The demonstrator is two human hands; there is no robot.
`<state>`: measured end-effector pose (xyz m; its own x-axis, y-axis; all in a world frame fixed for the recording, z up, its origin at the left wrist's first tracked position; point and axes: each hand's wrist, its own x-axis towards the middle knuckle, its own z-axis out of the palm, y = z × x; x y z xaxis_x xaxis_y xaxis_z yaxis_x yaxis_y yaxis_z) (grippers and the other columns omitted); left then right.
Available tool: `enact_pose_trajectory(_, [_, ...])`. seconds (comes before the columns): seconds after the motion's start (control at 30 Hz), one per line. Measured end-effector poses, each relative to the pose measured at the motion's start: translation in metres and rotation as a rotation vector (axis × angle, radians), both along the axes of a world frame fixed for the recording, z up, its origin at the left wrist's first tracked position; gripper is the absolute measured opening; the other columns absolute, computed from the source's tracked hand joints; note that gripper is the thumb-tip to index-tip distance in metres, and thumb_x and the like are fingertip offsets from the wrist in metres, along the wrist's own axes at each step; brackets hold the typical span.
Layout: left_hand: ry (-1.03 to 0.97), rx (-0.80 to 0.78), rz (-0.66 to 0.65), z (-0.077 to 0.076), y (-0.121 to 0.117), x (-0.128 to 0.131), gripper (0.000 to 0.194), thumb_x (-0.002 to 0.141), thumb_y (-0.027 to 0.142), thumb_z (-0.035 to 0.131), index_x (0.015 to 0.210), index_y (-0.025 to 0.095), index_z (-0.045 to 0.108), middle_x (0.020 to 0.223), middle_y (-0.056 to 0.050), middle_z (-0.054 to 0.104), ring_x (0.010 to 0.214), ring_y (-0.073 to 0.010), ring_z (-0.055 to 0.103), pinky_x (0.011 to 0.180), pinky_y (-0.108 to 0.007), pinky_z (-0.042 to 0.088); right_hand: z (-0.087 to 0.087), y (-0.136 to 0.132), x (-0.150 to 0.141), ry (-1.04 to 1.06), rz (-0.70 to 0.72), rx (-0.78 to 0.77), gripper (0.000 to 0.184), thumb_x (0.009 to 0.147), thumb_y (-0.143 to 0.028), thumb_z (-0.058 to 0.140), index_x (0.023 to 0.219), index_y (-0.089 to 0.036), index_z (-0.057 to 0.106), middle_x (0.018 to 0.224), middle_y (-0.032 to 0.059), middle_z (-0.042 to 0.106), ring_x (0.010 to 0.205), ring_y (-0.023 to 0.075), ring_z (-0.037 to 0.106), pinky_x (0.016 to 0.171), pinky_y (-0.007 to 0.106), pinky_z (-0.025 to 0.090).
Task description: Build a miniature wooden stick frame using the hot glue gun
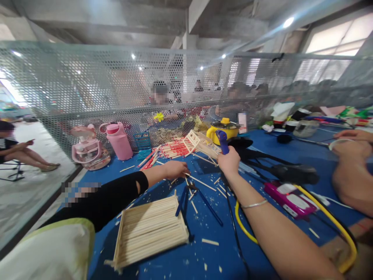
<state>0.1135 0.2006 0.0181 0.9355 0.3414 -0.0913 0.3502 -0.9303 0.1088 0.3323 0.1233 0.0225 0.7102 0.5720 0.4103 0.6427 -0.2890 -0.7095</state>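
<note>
My right hand (229,160) is wrapped round the handle of a blue glue gun (223,142), held up over the blue table, with a dark cord hanging below. My left hand (175,170) reaches over the table, its fingers closed at the end of a thin wooden stick (202,182). Just below those fingers, blue-handled pliers (206,204) lie with their handles spread. Nearer to me is a flat panel of wooden sticks (150,225) laid side by side, with raised edges. Beyond my hands rests a stick-built frame (192,140).
Red-and-white packed sticks (175,147) lie behind my left hand. A pink bottle (119,142), a clear jug (90,151), a blue basket (142,142) and a yellow pot (224,130) line the mesh partition (116,85). To the right are a magenta power strip (291,199), yellow cable (329,214) and a co-worker's arm (352,175).
</note>
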Motion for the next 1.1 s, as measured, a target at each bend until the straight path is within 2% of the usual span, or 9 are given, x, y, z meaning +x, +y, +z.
enact_pose_trajectory(0.13, [0.100, 0.045, -0.034, 0.008, 0.001, -0.019, 0.020, 0.084, 0.024, 0.061, 0.100, 0.028, 0.072, 0.108, -0.003, 0.069, 0.093, -0.0167, 0.064, 0.072, -0.020, 0.044, -0.006, 0.003, -0.007, -0.058, 0.035, -0.047, 0.026, 0.078, -0.015, 0.049, 0.103, -0.014, 0.058, 0.091, 0.0142, 0.068, 0.084, 0.0269, 0.063, 0.072, 0.032, 0.044])
enact_pose_trajectory(0.3, [0.200, 0.039, -0.003, 0.020, -0.009, -0.029, 0.016, 0.084, 0.021, 0.061, 0.096, 0.024, 0.072, 0.107, -0.004, 0.069, 0.095, -0.0168, 0.062, 0.077, -0.024, 0.046, -0.014, 0.007, -0.021, -0.160, 0.195, -0.133, 0.023, 0.082, -0.019, 0.053, 0.104, -0.013, 0.058, 0.094, 0.0140, 0.067, 0.089, 0.0262, 0.062, 0.076, 0.033, 0.043])
enact_pose_trajectory(0.4, [0.277, 0.034, 0.081, 0.032, -0.008, -0.034, 0.018, 0.088, 0.028, 0.058, 0.100, 0.017, 0.066, 0.101, -0.006, 0.067, 0.088, -0.0169, 0.063, 0.079, -0.033, 0.051, -0.020, 0.011, -0.024, -0.192, 0.291, -0.197, 0.020, 0.082, -0.019, 0.057, 0.102, -0.014, 0.060, 0.094, 0.0099, 0.066, 0.091, 0.0223, 0.061, 0.080, 0.033, 0.045])
enact_pose_trajectory(0.53, [0.335, 0.081, 0.271, 0.043, -0.005, -0.038, 0.029, 0.090, 0.033, 0.055, 0.113, 0.016, 0.058, 0.114, -0.008, 0.060, 0.096, -0.0194, 0.061, 0.082, -0.040, 0.053, -0.026, 0.016, -0.024, -0.163, 0.334, -0.284, 0.026, 0.088, -0.033, 0.057, 0.106, -0.014, 0.060, 0.102, 0.0061, 0.064, 0.090, 0.0175, 0.062, 0.080, 0.038, 0.051])
enact_pose_trajectory(0.67, [0.339, 0.128, 0.459, 0.032, -0.006, -0.031, 0.034, 0.090, 0.033, 0.056, 0.119, 0.016, 0.055, 0.119, -0.010, 0.058, 0.101, -0.0215, 0.060, 0.084, -0.042, 0.052, -0.026, 0.019, -0.020, -0.111, 0.276, -0.321, 0.030, 0.090, -0.035, 0.055, 0.112, -0.015, 0.058, 0.111, 0.0073, 0.061, 0.095, 0.0186, 0.061, 0.082, 0.040, 0.052])
enact_pose_trajectory(0.8, [0.337, 0.124, 0.564, 0.018, -0.006, -0.019, 0.035, 0.089, 0.034, 0.056, 0.119, 0.016, 0.055, 0.119, -0.009, 0.058, 0.101, -0.0217, 0.060, 0.084, -0.042, 0.052, -0.022, 0.019, -0.013, -0.051, 0.159, -0.337, 0.032, 0.090, -0.034, 0.055, 0.115, -0.015, 0.057, 0.113, 0.0079, 0.060, 0.096, 0.0190, 0.061, 0.081, 0.040, 0.052])
enact_pose_trajectory(0.93, [0.324, 0.097, 0.575, 0.012, -0.003, -0.008, 0.035, 0.089, 0.034, 0.057, 0.119, 0.016, 0.055, 0.118, -0.009, 0.058, 0.101, -0.0220, 0.060, 0.084, -0.042, 0.052, -0.021, 0.019, -0.008, -0.051, 0.098, -0.314, 0.033, 0.090, -0.035, 0.054, 0.116, -0.016, 0.056, 0.114, 0.0082, 0.060, 0.097, 0.0191, 0.061, 0.082, 0.040, 0.052])
enact_pose_trajectory(1.1, [0.354, 0.069, 0.514, 0.012, -0.005, 0.000, 0.034, 0.089, 0.033, 0.056, 0.119, 0.016, 0.055, 0.119, -0.009, 0.058, 0.101, -0.0221, 0.060, 0.084, -0.042, 0.052, -0.027, 0.017, -0.012, -0.127, 0.148, -0.301, 0.030, 0.090, -0.036, 0.054, 0.110, -0.015, 0.058, 0.106, 0.0064, 0.062, 0.092, 0.0175, 0.061, 0.081, 0.039, 0.051])
